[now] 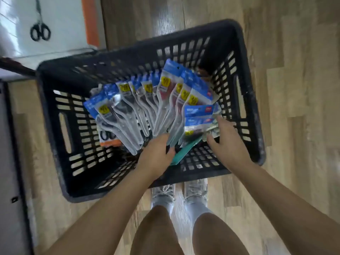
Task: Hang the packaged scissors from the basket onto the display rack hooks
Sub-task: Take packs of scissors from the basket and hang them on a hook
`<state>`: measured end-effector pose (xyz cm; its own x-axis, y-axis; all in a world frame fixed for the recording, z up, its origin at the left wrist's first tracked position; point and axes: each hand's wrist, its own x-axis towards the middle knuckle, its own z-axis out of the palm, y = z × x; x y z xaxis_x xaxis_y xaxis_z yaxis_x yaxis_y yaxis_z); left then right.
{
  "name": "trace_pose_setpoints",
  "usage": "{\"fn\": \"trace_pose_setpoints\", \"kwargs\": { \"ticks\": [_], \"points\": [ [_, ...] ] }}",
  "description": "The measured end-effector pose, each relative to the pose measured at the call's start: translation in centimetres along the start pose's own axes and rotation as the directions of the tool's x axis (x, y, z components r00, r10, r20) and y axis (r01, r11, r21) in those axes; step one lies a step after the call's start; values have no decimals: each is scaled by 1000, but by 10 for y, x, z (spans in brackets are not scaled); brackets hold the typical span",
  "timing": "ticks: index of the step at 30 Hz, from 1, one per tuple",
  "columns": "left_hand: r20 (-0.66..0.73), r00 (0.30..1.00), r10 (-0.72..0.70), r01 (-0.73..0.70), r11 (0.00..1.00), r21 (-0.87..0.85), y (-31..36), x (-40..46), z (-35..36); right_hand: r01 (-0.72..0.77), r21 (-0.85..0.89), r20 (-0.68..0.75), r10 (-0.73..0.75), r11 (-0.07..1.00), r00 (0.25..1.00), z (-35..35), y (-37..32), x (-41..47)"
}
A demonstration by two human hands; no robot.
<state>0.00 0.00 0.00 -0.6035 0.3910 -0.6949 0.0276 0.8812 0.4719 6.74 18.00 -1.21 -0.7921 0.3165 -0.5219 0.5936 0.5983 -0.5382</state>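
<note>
1. Black plastic basket (244,100): slotted walls, handle cut-outs in the two end walls, standing on a wood-plank floor (294,52) directly ahead of the person's feet.
2. Packaged scissors (165,92): many clear blister packs with blue header cards and yellow stickers, spread like a fan inside the basket, headers pointing away from the person, narrow ends converging near the left hand. All are in the basket; none is on a hook in view.
3. Second small stack of packs (199,116): blue headers, lying crosswise at the right end of the fan, touching the right hand's fingertips.
4. Teal item (184,150): long, narrow, lying on the basket bottom between the two hands; its nature cannot be told.
5. Orange-edged pack (109,139): black loop handles showing, under the left end of the fan.
6. Left hand (156,157): inside the basket, fingers curled around the gathered narrow ends of the fanned packs; grip grasping them.
7. Right hand (227,142): inside the basket, fingers extended and spread against the small stack, thumb apart; grip released, not closed around anything.
8. Black-handled scissors (39,24): unpackaged, against a white panel at upper left, well apart from the basket.
9. Grey shoes (179,192): just behind the basket's near wall.
</note>
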Motion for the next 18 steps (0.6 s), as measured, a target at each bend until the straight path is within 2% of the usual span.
{"fn": "trace_pose_setpoints", "kwargs": {
  "ticks": [9,11,15,17,18],
  "points": [
    [-43,989,139,-145,968,-207,-13,88,38,143,-222,57,-133,965,989,20,30,58],
    [-63,990,126,-138,952,-274,-15,98,43,124,-169,74,-113,978,991,23,32,67],
    [-121,975,186,-213,937,-275,-16,98,53,54,-35,112,-49,998,993,30,40,74],
    [-134,977,167,-196,949,-247,-14,97,55,38,18,150,-40,999,988,31,44,74],
    [-129,985,117,-150,946,-287,-12,97,55,26,37,155,-32,999,987,31,45,74]
  ]
}}
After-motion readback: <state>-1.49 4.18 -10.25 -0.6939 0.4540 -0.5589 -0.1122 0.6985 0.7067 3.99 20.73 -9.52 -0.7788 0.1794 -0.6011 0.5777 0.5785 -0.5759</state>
